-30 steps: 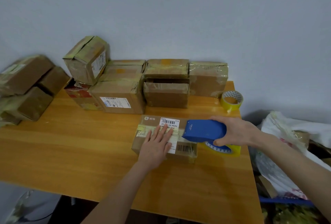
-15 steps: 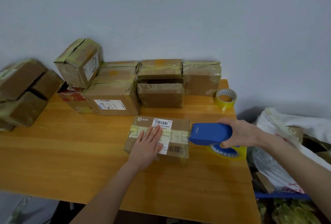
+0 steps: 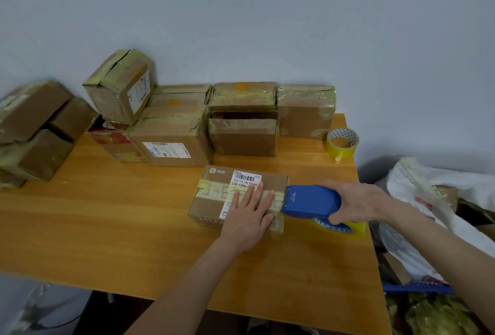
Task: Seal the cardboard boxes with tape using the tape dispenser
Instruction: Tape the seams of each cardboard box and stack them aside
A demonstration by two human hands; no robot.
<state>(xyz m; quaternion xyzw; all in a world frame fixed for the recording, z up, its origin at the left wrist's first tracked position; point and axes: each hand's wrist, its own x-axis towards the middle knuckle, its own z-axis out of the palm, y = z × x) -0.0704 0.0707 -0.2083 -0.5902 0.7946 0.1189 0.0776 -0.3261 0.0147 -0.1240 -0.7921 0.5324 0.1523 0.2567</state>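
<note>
Head view: a small brown cardboard box w/ a white barcode label (image 3: 211,207) is laid flat on the orange wooden table (image 3: 107,214), right of ctr. It is pressed down by the left hand (image 3: 247,218), fingers straight across the taped top, nothing gripped. A blue plastic tape dispenser (image 3: 308,202) is gripped by the right hand (image 3: 356,200), fingers curled round it, nose held against the box's right edge. Taped brown boxes (image 3: 174,144) are stacked at the back, a spare yellow tape roll (image 3: 342,145) beside them.
</note>
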